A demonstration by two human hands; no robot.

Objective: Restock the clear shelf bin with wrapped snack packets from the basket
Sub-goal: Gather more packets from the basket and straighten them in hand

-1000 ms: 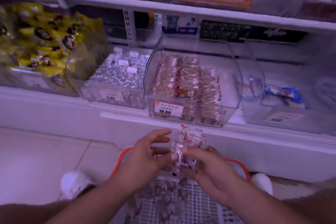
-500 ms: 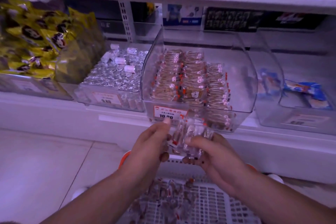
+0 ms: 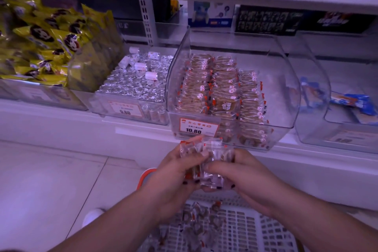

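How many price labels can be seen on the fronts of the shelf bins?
3 readable: an orange-framed label on the clear shelf bin, another on the foil-candy bin left of it, and a faint one on the right bin. Others may be hidden.

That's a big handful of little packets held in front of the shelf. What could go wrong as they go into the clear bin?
The bunch of packets sits loosely between the left hand and right hand, so a few could slip out and fall, perhaps missing the basket.

The clear bin already holds neat rows; pushing a handful in may topple them.

Its front wall with the price tag is low, so packets piled near it might spill out.
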